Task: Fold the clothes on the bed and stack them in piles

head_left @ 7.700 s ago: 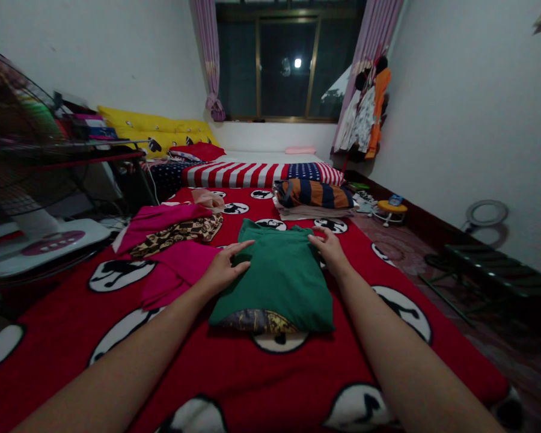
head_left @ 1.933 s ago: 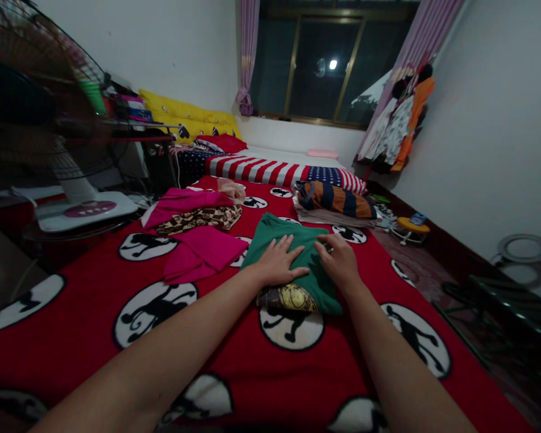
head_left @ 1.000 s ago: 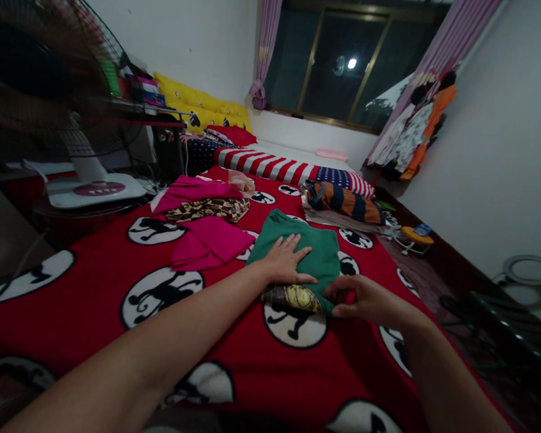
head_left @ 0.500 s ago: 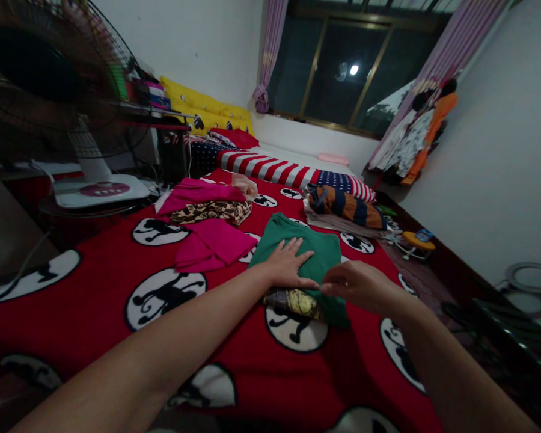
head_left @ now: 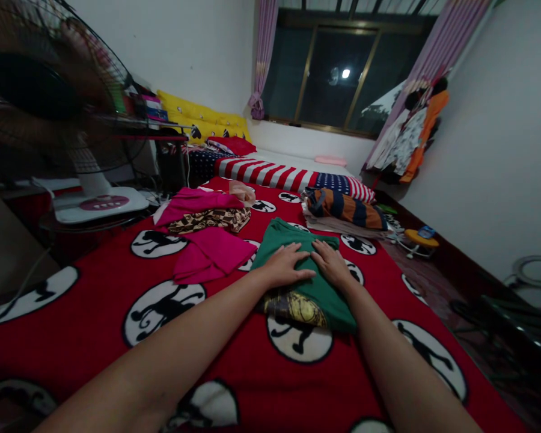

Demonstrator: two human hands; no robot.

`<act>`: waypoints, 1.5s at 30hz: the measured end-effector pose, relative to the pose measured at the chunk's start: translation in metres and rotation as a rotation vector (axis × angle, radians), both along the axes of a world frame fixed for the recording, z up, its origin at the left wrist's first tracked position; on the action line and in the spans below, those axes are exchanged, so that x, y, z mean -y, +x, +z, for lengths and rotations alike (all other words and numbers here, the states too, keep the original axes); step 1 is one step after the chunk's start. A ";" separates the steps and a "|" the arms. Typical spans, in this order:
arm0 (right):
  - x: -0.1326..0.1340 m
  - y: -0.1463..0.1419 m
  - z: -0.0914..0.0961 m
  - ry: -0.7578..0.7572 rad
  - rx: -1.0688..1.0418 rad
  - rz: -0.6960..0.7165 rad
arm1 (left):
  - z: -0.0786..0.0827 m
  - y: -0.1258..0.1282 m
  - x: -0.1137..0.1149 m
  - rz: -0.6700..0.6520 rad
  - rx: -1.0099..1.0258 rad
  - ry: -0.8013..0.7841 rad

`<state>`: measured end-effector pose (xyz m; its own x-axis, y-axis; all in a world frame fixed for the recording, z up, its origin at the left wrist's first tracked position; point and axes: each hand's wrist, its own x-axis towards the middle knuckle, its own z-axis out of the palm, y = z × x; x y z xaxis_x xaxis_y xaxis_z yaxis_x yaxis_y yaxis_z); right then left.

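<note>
A green garment (head_left: 270,240), folded over on itself, lies on a red blanket (head_left: 234,373) with black-and-white round figures. A dark and gold print shows along its near edge. My left hand (head_left: 285,266) rests flat on the middle of the green cloth with its fingers spread. Beside it, my right hand (head_left: 330,263) lies on the cloth's right part, fingers stretched forward. Neither hand grips the fabric. To the left of the green garment is a loose heap with a bright pink garment (head_left: 214,252) and a brown patterned cloth (head_left: 210,221).
Farther back on the right lies a stack with an orange and navy striped garment (head_left: 342,207). A fan (head_left: 94,204) stands at the left. A bed with a striped cover (head_left: 270,172) is under the window. A small yellow stool (head_left: 421,239) is on the floor at right.
My right hand has come down from above the near right edge and now lies flat on the green garment beside my left. My left hand stays spread on the cloth.
</note>
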<state>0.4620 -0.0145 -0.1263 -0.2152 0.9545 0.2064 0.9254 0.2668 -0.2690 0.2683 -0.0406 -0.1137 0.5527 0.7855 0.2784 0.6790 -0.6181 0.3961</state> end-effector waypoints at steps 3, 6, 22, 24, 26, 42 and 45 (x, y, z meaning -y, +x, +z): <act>0.003 -0.002 0.002 0.014 -0.032 0.005 | 0.011 -0.007 -0.018 0.152 0.074 0.059; 0.007 -0.004 0.003 0.116 -0.066 0.008 | 0.022 -0.015 -0.045 0.232 0.023 0.068; 0.005 -0.001 0.007 0.070 0.072 -0.198 | 0.012 -0.031 -0.073 0.223 -0.247 -0.061; 0.006 0.002 0.007 0.069 0.073 -0.200 | 0.009 -0.035 -0.067 0.207 -0.220 -0.031; 0.005 0.004 0.007 -0.015 0.072 -0.187 | 0.003 -0.040 -0.062 0.177 -0.204 -0.060; 0.094 -0.040 0.055 -0.037 -0.387 0.316 | -0.017 -0.076 -0.088 0.205 1.281 -0.365; 0.127 -0.054 0.055 -0.102 -0.047 0.460 | -0.020 -0.074 -0.089 0.185 1.349 -0.395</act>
